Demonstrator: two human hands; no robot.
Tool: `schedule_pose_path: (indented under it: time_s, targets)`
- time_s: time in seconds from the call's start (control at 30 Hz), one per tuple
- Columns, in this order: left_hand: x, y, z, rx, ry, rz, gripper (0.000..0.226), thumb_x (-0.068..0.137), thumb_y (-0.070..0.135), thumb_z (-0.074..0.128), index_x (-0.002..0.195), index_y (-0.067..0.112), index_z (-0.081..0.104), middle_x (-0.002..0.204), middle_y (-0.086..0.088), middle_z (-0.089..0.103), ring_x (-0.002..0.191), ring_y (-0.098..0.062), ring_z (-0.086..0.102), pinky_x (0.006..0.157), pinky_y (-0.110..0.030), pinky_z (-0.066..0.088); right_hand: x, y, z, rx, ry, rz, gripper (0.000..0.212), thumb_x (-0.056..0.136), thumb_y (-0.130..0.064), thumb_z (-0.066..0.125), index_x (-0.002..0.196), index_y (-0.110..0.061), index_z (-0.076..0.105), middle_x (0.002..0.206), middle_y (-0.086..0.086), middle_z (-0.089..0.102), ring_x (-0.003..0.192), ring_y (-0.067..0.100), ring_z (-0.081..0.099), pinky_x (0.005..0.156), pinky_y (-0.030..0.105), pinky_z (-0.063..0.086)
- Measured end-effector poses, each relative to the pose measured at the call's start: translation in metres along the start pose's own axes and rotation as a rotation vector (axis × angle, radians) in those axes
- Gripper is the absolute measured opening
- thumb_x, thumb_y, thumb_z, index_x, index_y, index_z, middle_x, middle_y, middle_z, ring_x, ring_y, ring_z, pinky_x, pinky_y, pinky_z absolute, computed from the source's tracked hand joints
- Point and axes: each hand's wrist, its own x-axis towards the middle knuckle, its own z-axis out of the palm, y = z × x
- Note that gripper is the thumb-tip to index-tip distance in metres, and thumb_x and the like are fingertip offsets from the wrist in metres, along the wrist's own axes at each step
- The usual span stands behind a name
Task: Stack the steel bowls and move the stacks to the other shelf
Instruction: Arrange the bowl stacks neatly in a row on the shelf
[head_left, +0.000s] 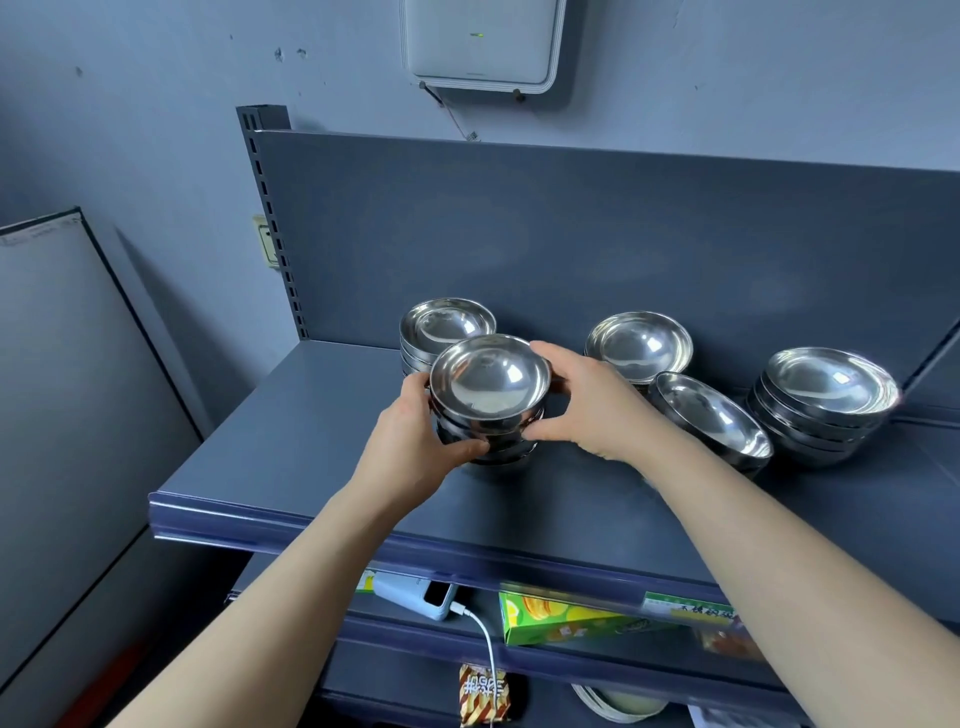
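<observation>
Both hands, left hand (415, 441) and right hand (592, 410), hold a stack of steel bowls (491, 400) near the shelf's (311, 415) left end.

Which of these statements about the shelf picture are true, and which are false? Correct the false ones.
1. The left hand and right hand both grip one stack of bowls. True.
2. The bowls in that stack are upside down. False: they open upward.
3. A tilted bowl lies to the right of the held stack. True.
4. The right hand touches the tilted bowl. False: no hand touches it.
</observation>
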Motion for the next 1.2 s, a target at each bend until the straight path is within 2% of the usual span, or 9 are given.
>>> schedule_pose_path:
  time_s: [0.07, 0.23, 0.4, 0.47, 0.53, 0.63, 0.77, 1.03, 1.2]
  targets:
    - [-0.001, -0.004, 0.001, -0.005, -0.030, -0.032, 0.080, 0.067, 0.028, 0.086, 0.131, 0.021, 0.038, 0.110, 0.016, 0.052, 0.108, -0.010, 0.055, 0.082, -0.023, 0.040, -0.001, 0.002, 0.005, -0.005, -0.026, -0.004, 0.071, 0.062, -0.025, 0.080, 0.113, -0.059, 0.045, 0.104, -0.007, 0.071, 0.100, 0.028, 0.068, 0.085, 0.055, 0.056]
    - [-0.001, -0.004, 0.002, -0.012, -0.034, -0.045, 0.078, 0.067, 0.023, 0.086, 0.129, 0.020, 0.038, 0.107, 0.012, 0.056, 0.106, -0.015, 0.059, 0.078, -0.023, 0.044, 0.000, 0.007, 0.009, 0.023, -0.008, -0.015, 0.067, 0.061, -0.029, 0.080, 0.119, -0.046, 0.050, 0.094, -0.010, 0.070, 0.086, 0.025, 0.066, 0.079, 0.053, 0.057]
    - [-0.002, 0.006, -0.009, 0.034, -0.035, 0.017, 0.078, 0.067, 0.021, 0.085, 0.130, 0.022, 0.040, 0.096, 0.022, 0.054, 0.095, -0.004, 0.054, 0.065, -0.004, 0.037, -0.006, 0.012, 0.019, 0.064, 0.033, -0.017, 0.063, 0.065, -0.031, 0.082, 0.120, -0.041, 0.053, 0.094, -0.010, 0.069, 0.083, 0.022, 0.065, 0.081, 0.045, 0.056]
    - [-0.001, 0.009, -0.013, 0.063, -0.059, 0.027, 0.078, 0.066, 0.018, 0.086, 0.130, 0.021, 0.041, 0.096, 0.023, 0.052, 0.096, -0.003, 0.053, 0.067, -0.006, 0.036, -0.010, 0.014, 0.027, 0.088, 0.053, 0.000, 0.063, 0.064, -0.033, 0.083, 0.121, -0.040, 0.055, 0.097, -0.014, 0.070, 0.087, 0.017, 0.065, 0.086, 0.042, 0.055]
    - [0.000, 0.009, -0.016, 0.089, -0.079, 0.024, 0.077, 0.066, 0.019, 0.086, 0.130, 0.020, 0.042, 0.101, 0.019, 0.053, 0.102, -0.006, 0.055, 0.076, -0.013, 0.036, -0.011, 0.016, 0.031, 0.101, 0.055, 0.011, 0.066, 0.062, -0.040, 0.081, 0.122, -0.039, 0.055, 0.101, -0.016, 0.070, 0.094, 0.013, 0.065, 0.091, 0.041, 0.053]
    - [-0.002, 0.011, -0.017, 0.100, -0.111, 0.016, 0.073, 0.070, 0.029, 0.084, 0.130, 0.025, 0.043, 0.104, 0.021, 0.050, 0.100, -0.003, 0.050, 0.080, -0.017, 0.035, -0.008, 0.015, 0.028, 0.071, 0.046, 0.040, 0.082, 0.056, -0.057, 0.075, 0.131, -0.039, 0.050, 0.113, -0.017, 0.067, 0.111, 0.009, 0.060, 0.098, 0.039, 0.049]
    - [-0.005, 0.009, -0.019, 0.148, -0.114, 0.052, 0.060, 0.076, 0.034, 0.079, 0.128, 0.028, 0.049, 0.114, 0.014, 0.054, 0.104, -0.005, 0.047, 0.081, -0.018, 0.032, -0.005, 0.015, 0.024, 0.048, 0.031, 0.064, 0.097, 0.053, -0.064, 0.074, 0.141, -0.036, 0.042, 0.128, -0.011, 0.062, 0.124, 0.012, 0.055, 0.104, 0.040, 0.046]
    - [-0.003, 0.007, -0.019, 0.124, -0.144, 0.070, 0.054, 0.079, 0.030, 0.077, 0.125, 0.028, 0.049, 0.104, 0.021, 0.048, 0.099, -0.001, 0.043, 0.082, -0.019, 0.032, -0.007, 0.009, 0.022, 0.040, 0.045, 0.067, 0.092, 0.050, -0.062, 0.073, 0.132, -0.031, 0.049, 0.119, -0.005, 0.065, 0.110, 0.016, 0.062, 0.095, 0.041, 0.052]
    - [-0.003, 0.002, -0.017, 0.099, -0.158, 0.046, 0.055, 0.078, 0.027, 0.078, 0.125, 0.029, 0.049, 0.110, 0.019, 0.053, 0.108, -0.007, 0.051, 0.085, -0.021, 0.036, -0.010, 0.004, 0.018, 0.025, 0.053, 0.005, 0.065, 0.061, -0.043, 0.079, 0.120, -0.039, 0.053, 0.102, -0.011, 0.069, 0.095, 0.018, 0.066, 0.087, 0.045, 0.055]
